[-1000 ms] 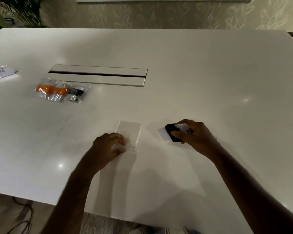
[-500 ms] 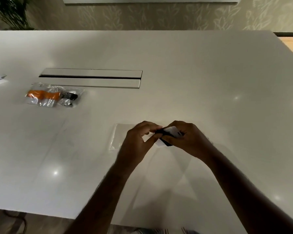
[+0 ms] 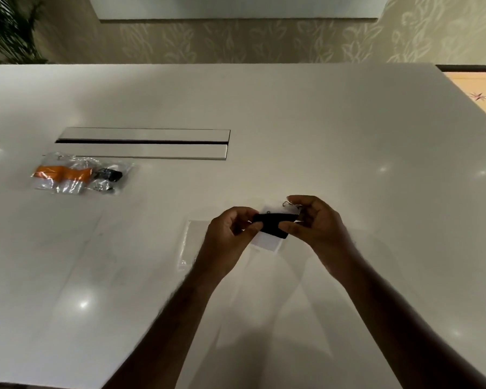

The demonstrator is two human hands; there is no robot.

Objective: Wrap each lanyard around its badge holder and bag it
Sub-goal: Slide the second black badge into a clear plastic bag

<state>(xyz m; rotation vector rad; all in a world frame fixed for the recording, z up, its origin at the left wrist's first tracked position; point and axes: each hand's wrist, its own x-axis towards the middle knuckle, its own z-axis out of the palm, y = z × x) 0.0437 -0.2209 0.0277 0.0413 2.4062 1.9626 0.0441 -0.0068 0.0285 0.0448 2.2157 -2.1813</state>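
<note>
White table (image 3: 292, 113) with cable slot (image 3: 143, 143), leaf-patterned wall (image 3: 236, 42), potted plant (image 3: 9, 29)

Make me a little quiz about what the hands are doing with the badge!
1. True or false: both hands hold the badge holder with the black lanyard wound around it.
2. Which colour strap is inside the filled bag on the table? A) orange B) green C) purple
3. Fill in: the empty clear bag lies flat beside the ____ hand.

Key:
1. True: the left hand and right hand both pinch it.
2. A
3. left
</note>
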